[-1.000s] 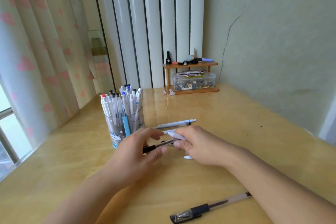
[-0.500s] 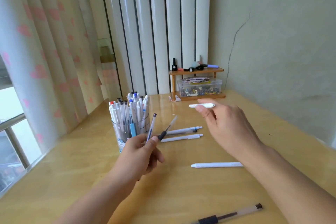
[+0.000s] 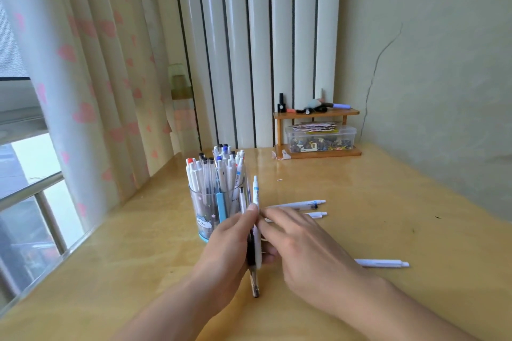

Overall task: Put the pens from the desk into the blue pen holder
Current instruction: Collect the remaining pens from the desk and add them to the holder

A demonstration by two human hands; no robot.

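The clear pen holder with a blue base (image 3: 203, 210) stands on the desk, packed with several pens. My left hand (image 3: 230, 252) is shut on a bundle of pens (image 3: 256, 230), white and black ones held nearly upright just right of the holder. My right hand (image 3: 302, 243) touches the bundle from the right, fingers apart, holding nothing of its own. Two white pens (image 3: 302, 205) lie side by side beyond my right hand. Another white pen (image 3: 385, 263) lies on the desk to its right.
A small wooden shelf (image 3: 317, 112) with bottles and a clear box (image 3: 321, 138) of small items stands at the back against the wall. A curtain (image 3: 83, 77) and window rail run along the desk's left edge.
My right hand brought its white pen over to my left hand, which now holds it together with the others. The bundle has turned more upright beside the holder.
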